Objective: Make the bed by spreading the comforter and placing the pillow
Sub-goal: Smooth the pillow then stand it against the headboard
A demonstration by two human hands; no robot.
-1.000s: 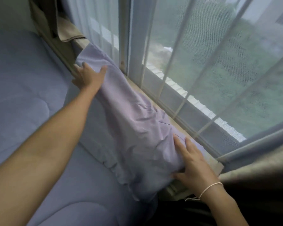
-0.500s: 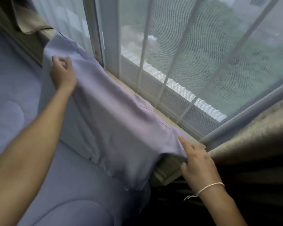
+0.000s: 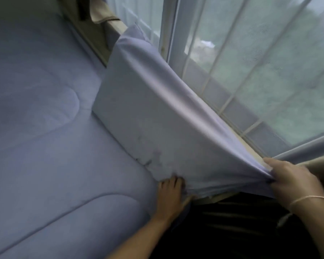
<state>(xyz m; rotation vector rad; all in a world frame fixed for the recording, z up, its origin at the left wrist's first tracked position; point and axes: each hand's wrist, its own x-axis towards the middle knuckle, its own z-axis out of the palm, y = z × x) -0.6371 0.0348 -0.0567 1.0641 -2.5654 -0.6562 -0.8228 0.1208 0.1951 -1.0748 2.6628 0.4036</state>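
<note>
A lavender pillow (image 3: 157,116) leans tilted against the window sill, its lower edge on the bed. The quilted lavender comforter (image 3: 45,128) lies spread flat over the bed on the left. My right hand (image 3: 295,180) pinches the near corner of the pillowcase and stretches the fabric taut. My left hand (image 3: 169,195) grips the pillow's lower near edge where it meets the comforter; its fingertips are tucked under the fabric.
A window (image 3: 260,62) with white bars and a mesh screen runs along the right side above a wooden sill (image 3: 251,146). A beige cloth (image 3: 101,14) hangs at the far end. A curtain (image 3: 316,156) hangs at right. A dark gap (image 3: 232,230) lies beside the bed.
My left hand came back from the pillow's far end to its near lower edge. My right hand closed on the near corner and pulled the case smooth and taut.
</note>
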